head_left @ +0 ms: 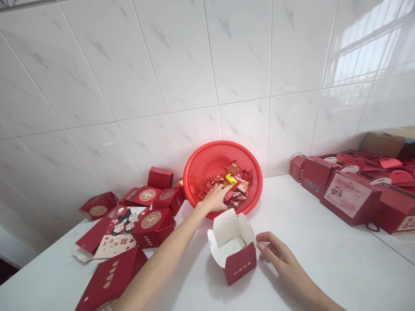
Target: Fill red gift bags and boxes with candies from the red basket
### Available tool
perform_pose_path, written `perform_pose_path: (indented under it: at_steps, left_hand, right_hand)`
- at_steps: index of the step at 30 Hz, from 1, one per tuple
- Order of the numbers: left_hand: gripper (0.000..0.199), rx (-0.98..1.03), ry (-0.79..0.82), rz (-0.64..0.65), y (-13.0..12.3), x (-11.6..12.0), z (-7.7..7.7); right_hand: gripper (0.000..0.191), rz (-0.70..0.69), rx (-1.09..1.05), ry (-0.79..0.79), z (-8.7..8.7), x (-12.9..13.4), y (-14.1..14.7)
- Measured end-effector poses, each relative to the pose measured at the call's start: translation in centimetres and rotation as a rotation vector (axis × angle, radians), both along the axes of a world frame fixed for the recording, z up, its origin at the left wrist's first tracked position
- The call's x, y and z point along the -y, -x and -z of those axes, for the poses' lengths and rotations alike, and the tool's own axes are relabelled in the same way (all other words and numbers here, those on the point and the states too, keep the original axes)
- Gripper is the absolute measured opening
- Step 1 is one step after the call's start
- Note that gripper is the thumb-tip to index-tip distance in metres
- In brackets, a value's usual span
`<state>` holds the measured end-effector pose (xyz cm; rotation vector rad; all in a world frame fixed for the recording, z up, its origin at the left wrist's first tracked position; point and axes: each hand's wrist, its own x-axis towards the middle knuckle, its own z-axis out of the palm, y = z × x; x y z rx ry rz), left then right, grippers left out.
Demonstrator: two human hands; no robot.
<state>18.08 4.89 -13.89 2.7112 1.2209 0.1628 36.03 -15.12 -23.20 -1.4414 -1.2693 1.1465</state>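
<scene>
My left hand (218,198) reaches into a red plastic basket (190,185) that leans against the wall. Its fingers are stretched out over small wrapped candies (236,199), with the tips partly lost among the wrappers; I see nothing held. In front of the basket stands a red paper box (240,264) with gold characters, its white flaps spread upward. The white inside shows no candies, though part of its floor is hidden. My right hand (275,252) is at the box's right side, fingers loosely bent and apart, the tips close to or touching its edge.
Several red gift boxes (152,224) with gold round prints lie to the left, one (112,276) near the front. At the right, rows of red handled boxes (350,196) stand by a brown carton (382,142). The white table (311,233) meets a tiled wall (191,65).
</scene>
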Motion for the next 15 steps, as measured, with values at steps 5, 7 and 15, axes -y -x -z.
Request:
perform_pose_path:
  at_steps: [5,7,15]
  left_hand:
    - [0.074,0.163,-0.011,-0.057,0.5,-0.4,0.7]
    - [0.064,0.236,-0.013,-0.058,0.7,-0.4,1.0]
    - [0.048,0.596,0.127,-0.085,0.7,0.4,2.2]
  right_hand:
    - [0.050,0.007,-0.006,0.015,-0.3,0.0,0.0]
    - [0.050,0.010,0.003,0.004,-0.3,-0.2,-0.1]
    - [0.046,0.042,-0.016,-0.049,-0.3,-0.5,-0.2]
